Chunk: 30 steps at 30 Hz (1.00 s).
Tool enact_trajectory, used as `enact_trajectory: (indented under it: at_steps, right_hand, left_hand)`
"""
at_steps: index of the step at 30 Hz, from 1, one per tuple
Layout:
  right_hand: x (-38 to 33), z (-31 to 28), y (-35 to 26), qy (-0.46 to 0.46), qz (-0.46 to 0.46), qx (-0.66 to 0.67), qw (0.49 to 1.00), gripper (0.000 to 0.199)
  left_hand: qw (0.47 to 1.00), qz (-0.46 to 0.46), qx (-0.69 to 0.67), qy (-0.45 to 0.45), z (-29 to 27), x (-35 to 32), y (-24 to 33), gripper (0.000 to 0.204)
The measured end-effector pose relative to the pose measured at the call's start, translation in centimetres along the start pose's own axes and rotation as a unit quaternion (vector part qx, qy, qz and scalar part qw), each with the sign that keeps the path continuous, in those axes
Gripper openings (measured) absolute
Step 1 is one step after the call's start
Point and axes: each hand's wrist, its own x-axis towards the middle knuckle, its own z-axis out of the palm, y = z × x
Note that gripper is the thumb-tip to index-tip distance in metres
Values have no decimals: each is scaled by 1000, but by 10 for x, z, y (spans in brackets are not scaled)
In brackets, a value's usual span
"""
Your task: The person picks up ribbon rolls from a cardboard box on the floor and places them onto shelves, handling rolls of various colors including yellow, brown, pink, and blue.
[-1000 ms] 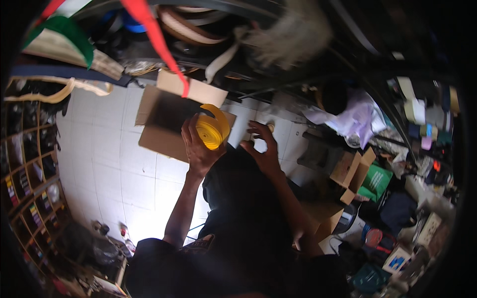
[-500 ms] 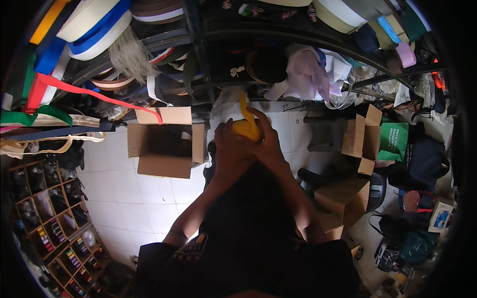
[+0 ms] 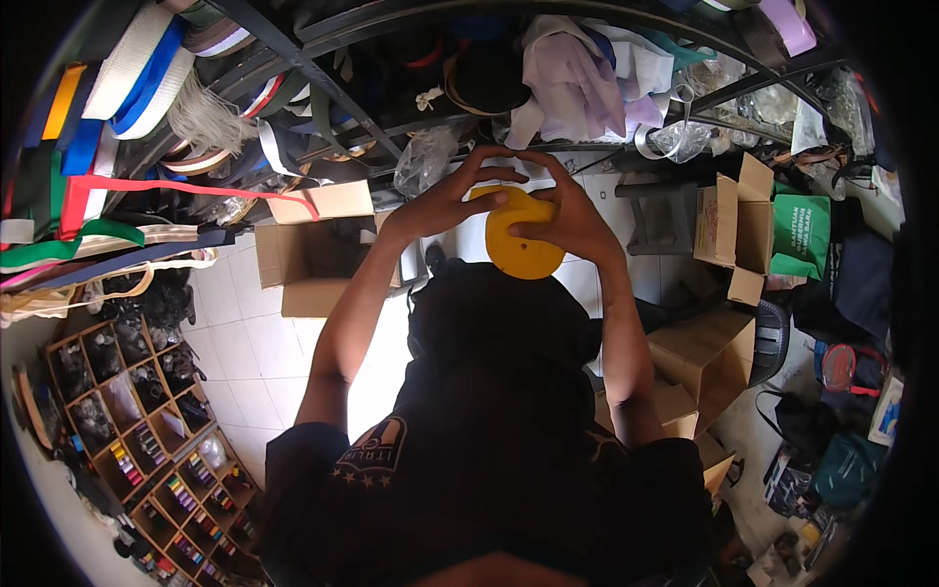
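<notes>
Both hands hold a round, flat yellow roll of strap or ribbon (image 3: 523, 252), raised in front of my chest with its flat side and small central hole showing. My left hand (image 3: 445, 203) grips its upper left, the thumb reaching over the top edge. On the other side my right hand (image 3: 579, 217) holds it, thumb laid across the flat face and fingers arched over the far edge. The far fingertips of both hands almost meet. Part of the roll's upper side is covered by the fingers.
Shelves of webbing rolls (image 3: 147, 73) and a clear plastic bag (image 3: 427, 161) lie beyond my hands. An open cardboard box (image 3: 313, 298) stands at left, another (image 3: 722, 220) at right by a dark stool (image 3: 655, 217). A thread rack (image 3: 147, 430) is at lower left.
The yellow roll has turned so its flat face shows, and its upright loose end no longer stands up. My hands have spread apart and shifted right; the view has tilted.
</notes>
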Motion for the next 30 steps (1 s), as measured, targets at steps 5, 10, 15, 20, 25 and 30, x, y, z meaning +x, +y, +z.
enact_trajectory:
  at_steps: [5, 10, 15, 20, 25, 30]
  right_hand:
    - [-2, -9, 3, -3, -20, 45, 999, 91]
    - [-2, -13, 8, 67, -25, 59, 996, 81]
    - [4, 0, 8, 143, -29, 120, 982, 63]
    - [12, 16, 22, 232, -74, 139, 960, 41]
    - [14, 24, 15, 269, -62, 183, 944, 35]
    - [20, 32, 19, 305, -52, 218, 925, 37]
  left_hand:
    - [995, -43, 92, -14, 8, 12, -2, 40]
    - [966, -62, 239, 73, 11, 6, 19, 38]
    - [982, -21, 122, 141, 21, -2, 5, 39]
    - [960, 28, 171, 219, 22, 1, -6, 44]
    - [967, -116, 24, 226, 19, -1, -11, 49]
    - [955, -93, -126, 252, 21, -1, -19, 51]
